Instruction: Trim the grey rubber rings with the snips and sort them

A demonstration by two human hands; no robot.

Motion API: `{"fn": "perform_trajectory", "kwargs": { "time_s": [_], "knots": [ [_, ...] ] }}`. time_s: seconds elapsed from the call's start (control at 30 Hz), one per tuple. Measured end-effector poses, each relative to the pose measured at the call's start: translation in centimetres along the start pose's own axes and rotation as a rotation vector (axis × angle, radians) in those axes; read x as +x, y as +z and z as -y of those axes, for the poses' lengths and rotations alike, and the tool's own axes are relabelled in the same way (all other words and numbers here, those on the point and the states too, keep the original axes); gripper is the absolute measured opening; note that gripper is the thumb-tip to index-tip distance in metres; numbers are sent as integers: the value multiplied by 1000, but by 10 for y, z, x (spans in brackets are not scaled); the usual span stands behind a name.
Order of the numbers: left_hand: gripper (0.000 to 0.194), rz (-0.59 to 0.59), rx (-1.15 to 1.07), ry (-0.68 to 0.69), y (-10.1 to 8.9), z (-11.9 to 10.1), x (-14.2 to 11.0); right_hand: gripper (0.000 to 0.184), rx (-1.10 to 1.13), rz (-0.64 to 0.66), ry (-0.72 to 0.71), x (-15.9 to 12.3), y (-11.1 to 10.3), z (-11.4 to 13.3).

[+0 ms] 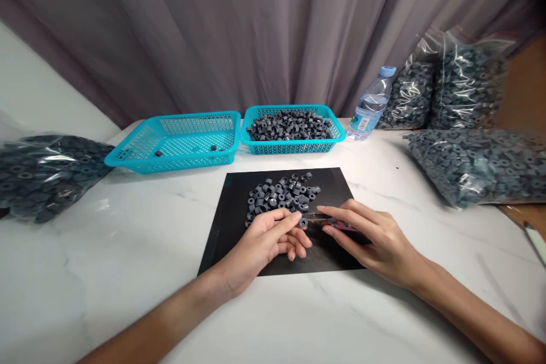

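A pile of small grey ring-shaped parts point(282, 194) lies on a black mat point(239, 222) on the white marble table. My left hand point(268, 242) rests on the mat at the pile's near edge, fingers curled, fingertips by one grey ring point(303, 222). My right hand point(369, 236) lies just right of it, fingers closed on a thin pink-handled tool point(341, 226) whose tip points toward that ring. Whether the left fingers pinch a ring is unclear.
Two turquoise baskets stand behind the mat: the left basket point(179, 142) holds a few rings, the right basket point(328, 125) is full of them. A water bottle point(370, 105) and clear bags of rings point(469, 165) sit at right; another bag point(38, 173) at left.
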State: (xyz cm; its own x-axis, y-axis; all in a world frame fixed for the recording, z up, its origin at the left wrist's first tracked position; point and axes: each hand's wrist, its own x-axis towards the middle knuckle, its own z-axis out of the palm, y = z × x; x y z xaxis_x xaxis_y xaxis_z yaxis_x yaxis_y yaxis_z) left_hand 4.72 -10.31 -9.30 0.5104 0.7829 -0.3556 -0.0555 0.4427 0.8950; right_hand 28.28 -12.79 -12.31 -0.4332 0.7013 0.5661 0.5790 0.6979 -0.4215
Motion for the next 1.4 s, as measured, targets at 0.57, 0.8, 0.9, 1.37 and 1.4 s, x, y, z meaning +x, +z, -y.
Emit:
{"fn": "perform_trajectory", "kwargs": {
  "time_s": [0.57,0.8,0.9,1.37,1.4],
  "knots": [
    [29,-380,578,502,-55,-55,-3,30,-186,-40,109,-4,4,-14],
    [23,-1139,1314,780,-162,-81,1,27,-204,21,113,-7,12,-16],
    [21,-1208,1330,762,-180,-72,8,26,-210,34,118,-6,12,-17],
    [36,-1169,1325,888,-166,-72,11,27,-244,66,220,-5,10,-27],
    [35,-1152,1323,946,-153,-73,8,27,-241,75,230,-5,10,-27]
  ]
}}
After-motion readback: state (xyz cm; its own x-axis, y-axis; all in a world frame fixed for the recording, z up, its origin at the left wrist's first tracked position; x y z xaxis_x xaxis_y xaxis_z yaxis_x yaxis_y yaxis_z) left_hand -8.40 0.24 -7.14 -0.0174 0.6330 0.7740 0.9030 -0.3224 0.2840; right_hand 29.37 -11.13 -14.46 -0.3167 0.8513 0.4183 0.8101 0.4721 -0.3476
